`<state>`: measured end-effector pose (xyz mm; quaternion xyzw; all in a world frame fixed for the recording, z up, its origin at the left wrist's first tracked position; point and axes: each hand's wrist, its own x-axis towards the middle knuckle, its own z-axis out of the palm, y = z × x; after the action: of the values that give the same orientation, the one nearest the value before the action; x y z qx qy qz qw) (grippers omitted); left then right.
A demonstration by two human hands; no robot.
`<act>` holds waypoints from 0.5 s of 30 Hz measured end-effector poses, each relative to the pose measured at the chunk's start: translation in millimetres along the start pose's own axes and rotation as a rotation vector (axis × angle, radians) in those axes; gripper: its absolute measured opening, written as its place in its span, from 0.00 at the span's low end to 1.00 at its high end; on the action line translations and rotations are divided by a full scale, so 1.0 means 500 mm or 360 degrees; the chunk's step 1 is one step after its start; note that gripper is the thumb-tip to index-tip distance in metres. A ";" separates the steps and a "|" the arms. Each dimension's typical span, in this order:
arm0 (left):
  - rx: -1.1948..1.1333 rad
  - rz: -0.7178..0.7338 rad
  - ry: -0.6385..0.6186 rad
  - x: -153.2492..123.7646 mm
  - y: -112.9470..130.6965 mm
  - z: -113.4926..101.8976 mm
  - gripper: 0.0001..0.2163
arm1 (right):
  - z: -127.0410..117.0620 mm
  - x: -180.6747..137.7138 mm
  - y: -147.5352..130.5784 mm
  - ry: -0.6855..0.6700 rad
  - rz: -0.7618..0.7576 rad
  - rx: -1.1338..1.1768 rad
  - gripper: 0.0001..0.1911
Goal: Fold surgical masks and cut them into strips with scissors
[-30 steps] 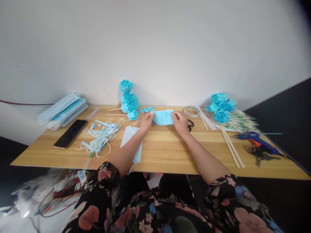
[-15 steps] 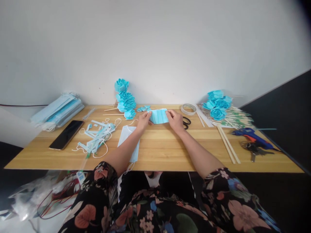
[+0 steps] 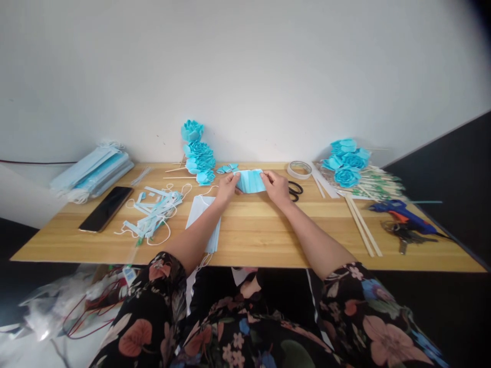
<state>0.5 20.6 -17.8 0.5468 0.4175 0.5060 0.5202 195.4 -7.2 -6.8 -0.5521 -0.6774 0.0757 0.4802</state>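
Between both hands a light blue piece of face mask fabric (image 3: 251, 181) is stretched above the middle of the table. My left hand (image 3: 229, 187) pinches its left end. Its right end is gripped by my right hand (image 3: 276, 187), thumb on top. Beyond the left hand lie small cut blue pieces (image 3: 227, 168). Black-handled scissors (image 3: 295, 191) rest just right of my right hand, their blades hidden behind it. A flat face mask (image 3: 199, 212) lies partly under my left forearm.
Stacked masks (image 3: 92, 173), a phone (image 3: 106, 209) and trimmed strips (image 3: 157, 212) lie left. Blue fabric flowers (image 3: 199, 156) stand behind; more flowers (image 3: 347, 162) lie right. Further right are a tape roll (image 3: 299, 169), wooden sticks (image 3: 362, 225), a glue gun (image 3: 402, 212) and keys (image 3: 406, 235).
Both hands keep hold of the fabric, which has barely shifted; its surface now looks slightly more bent. The whole view has moved a little.
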 end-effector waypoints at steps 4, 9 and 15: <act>0.0000 -0.0038 0.0020 0.002 0.000 0.001 0.17 | -0.001 0.001 0.002 -0.0025 0.0005 -0.0005 0.22; -0.0013 -0.0063 0.0045 0.003 0.001 0.001 0.16 | 0.000 0.002 0.003 -0.0032 0.0003 0.0002 0.22; 0.0003 -0.0020 0.0032 0.000 0.003 0.000 0.17 | 0.001 0.001 0.002 -0.0042 -0.0013 -0.0020 0.23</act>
<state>0.3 20.2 -16.2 0.5395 0.4268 0.5077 0.5187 195.7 -6.3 -7.2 -0.5514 -0.6862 0.0767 0.4681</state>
